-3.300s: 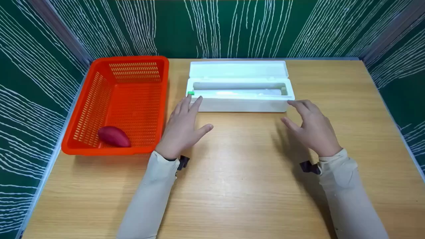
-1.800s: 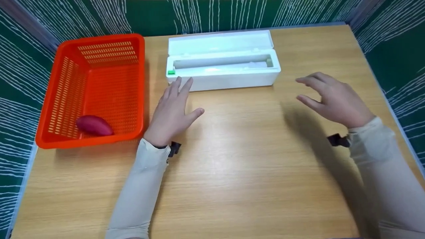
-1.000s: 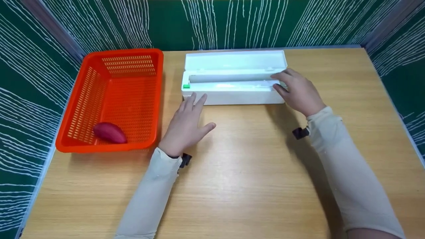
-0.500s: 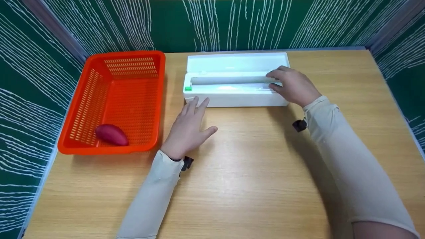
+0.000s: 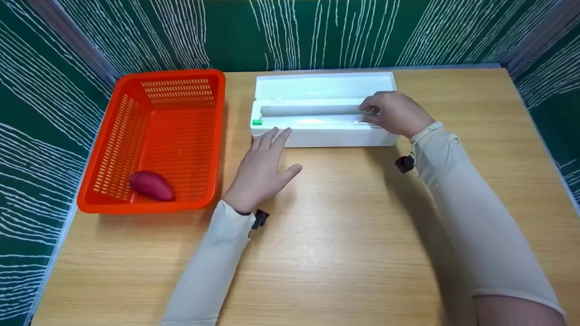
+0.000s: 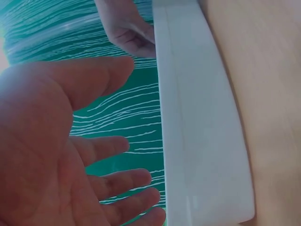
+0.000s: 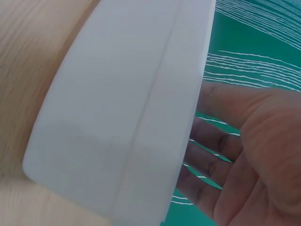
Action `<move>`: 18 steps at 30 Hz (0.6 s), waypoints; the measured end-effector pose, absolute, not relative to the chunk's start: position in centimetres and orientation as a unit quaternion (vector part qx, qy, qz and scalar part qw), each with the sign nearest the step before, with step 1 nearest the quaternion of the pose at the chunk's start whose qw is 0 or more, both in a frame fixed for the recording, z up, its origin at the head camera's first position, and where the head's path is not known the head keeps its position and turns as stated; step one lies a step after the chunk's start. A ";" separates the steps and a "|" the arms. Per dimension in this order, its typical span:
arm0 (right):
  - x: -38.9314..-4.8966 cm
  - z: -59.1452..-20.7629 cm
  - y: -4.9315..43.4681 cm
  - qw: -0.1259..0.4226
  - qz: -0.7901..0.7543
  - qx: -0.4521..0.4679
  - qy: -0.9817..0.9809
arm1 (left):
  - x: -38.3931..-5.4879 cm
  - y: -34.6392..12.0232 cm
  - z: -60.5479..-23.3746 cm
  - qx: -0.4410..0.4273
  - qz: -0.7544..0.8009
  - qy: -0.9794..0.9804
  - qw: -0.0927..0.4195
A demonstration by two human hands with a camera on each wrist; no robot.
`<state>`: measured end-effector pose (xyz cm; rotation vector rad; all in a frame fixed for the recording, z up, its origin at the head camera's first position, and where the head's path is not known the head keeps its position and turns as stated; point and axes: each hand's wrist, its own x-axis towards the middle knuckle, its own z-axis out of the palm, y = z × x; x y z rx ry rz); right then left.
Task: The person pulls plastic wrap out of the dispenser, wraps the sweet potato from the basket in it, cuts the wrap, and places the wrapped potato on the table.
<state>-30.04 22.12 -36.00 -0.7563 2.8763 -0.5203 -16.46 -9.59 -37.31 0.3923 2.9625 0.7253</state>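
Note:
A long white box (image 5: 317, 138), which looks like a cling film dispenser, stands at the back of the table with its lid (image 5: 321, 86) raised. A glossy pale surface lies in its slot, and a green tab (image 5: 257, 122) sits at the left end. My right hand (image 5: 398, 113) reaches over the box's right end, fingers bent down at the slot. Its thumb and fingertips look apart; the box wall hides the tips in the right wrist view (image 7: 263, 150). My left hand (image 5: 260, 172) is spread before the box's left front, fingertips near the front wall, holding nothing.
An orange plastic basket (image 5: 217, 145) stands at the left, with a dark pink, sweet-potato-like object (image 5: 152, 185) inside. Green panels (image 5: 231, 36) with white streaks border the wooden table (image 5: 335, 235) at the back and sides.
My right hand came from beside the box onto the slot at its right end, then crept left with fingers bending more. My left hand stays spread, nearly still. The head view shifted.

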 end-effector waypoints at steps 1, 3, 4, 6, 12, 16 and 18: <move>-30.1 -36.0 22.0 0.061 -0.172 -0.250 0.951 | -16.6 -9.5 -37.1 0.125 0.236 0.963 0.034; -30.3 -36.1 21.9 0.063 -0.173 -0.247 0.951 | -17.0 -9.5 -36.7 0.121 0.235 0.964 0.034; -30.3 -36.1 21.8 0.064 -0.173 -0.245 0.952 | -17.1 -9.4 -36.4 0.119 0.234 0.964 0.033; -30.3 -36.1 21.8 0.068 -0.172 -0.240 0.953 | -17.5 -9.3 -36.1 0.117 0.234 0.965 0.028; -30.3 -36.3 21.5 0.054 -0.160 -0.245 0.955 | -18.4 -9.0 -35.0 0.122 0.235 0.964 -0.020; -30.3 -36.3 21.6 0.026 -0.165 -0.253 0.953 | -19.1 -8.9 -34.6 0.118 0.232 0.965 -0.035; -30.3 -36.3 21.7 0.014 -0.174 -0.254 0.951 | -19.4 -8.8 -34.5 0.117 0.229 0.966 -0.035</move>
